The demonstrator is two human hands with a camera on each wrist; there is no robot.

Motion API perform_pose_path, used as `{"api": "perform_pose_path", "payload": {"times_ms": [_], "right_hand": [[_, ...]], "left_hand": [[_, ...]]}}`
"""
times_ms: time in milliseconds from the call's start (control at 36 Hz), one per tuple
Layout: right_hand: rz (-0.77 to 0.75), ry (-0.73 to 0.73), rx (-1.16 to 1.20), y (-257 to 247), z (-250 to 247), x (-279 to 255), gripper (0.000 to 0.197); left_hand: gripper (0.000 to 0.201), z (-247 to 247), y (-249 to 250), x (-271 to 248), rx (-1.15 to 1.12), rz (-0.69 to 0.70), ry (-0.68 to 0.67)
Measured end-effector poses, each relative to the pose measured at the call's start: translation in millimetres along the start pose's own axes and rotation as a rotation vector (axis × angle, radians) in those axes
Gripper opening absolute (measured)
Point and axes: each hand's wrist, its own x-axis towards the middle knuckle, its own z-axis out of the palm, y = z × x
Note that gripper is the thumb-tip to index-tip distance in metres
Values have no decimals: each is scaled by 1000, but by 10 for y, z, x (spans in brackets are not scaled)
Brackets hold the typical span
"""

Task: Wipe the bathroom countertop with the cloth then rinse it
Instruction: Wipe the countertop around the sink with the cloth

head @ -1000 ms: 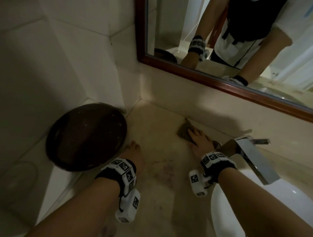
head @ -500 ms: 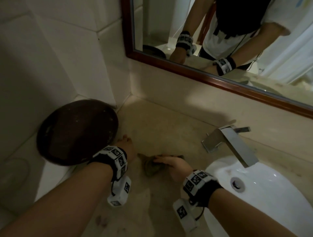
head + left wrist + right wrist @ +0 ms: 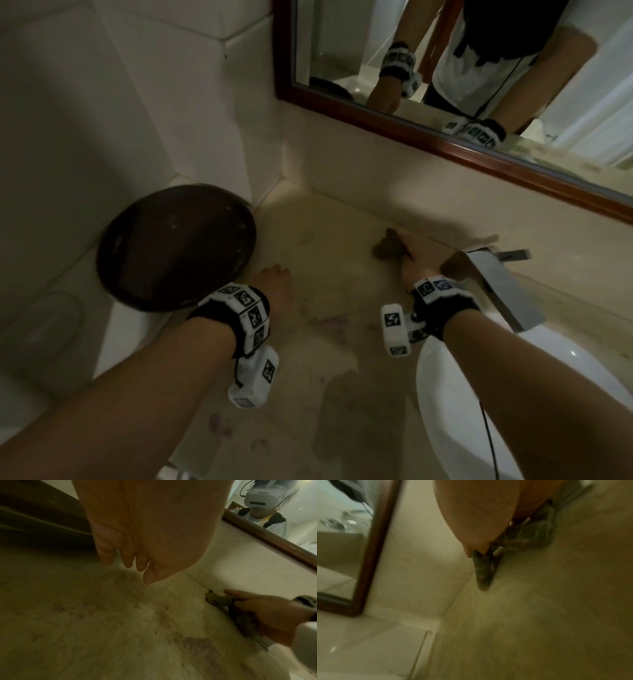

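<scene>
A crumpled grey-brown cloth lies on the beige countertop against the back wall, just left of the faucet. My right hand grips it with curled fingers and presses it down; the left wrist view shows the cloth bunched under that hand. In the blurred right wrist view, a tail of the cloth sticks out past the right hand. My left hand rests on the counter beside the dark tray, its relaxed fingers holding nothing.
A dark round tray leans in the left corner. The chrome faucet stands right of the cloth, over the white sink. A wood-framed mirror hangs above the back wall. Purplish stains mark the counter.
My right hand has pushed the cloth from the middle of the counter back to the rear wall beside the faucet. The left hand has stayed by the tray.
</scene>
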Motion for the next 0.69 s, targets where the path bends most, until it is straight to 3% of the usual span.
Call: {"api": "perform_pose_path", "payload": {"times_ms": [111, 250, 389, 583, 694], "right_hand": [[-46, -68, -240, -27, 378, -128, 64], [-155, -211, -381, -232, 566, -378, 64], [-372, -240, -364, -267, 731, -719, 66], [-548, -268, -349, -252, 950, -968, 57], [-642, -309, -279, -214, 1044, -1079, 58]], "left_hand": [[56, 32, -44, -33, -18, 35, 25], [65, 50, -143, -75, -81, 39, 18], [68, 46, -143, -159, -172, 112, 73], [59, 16, 45, -297, -150, 358, 143], [46, 75, 145, -338, -31, 373, 27]]}}
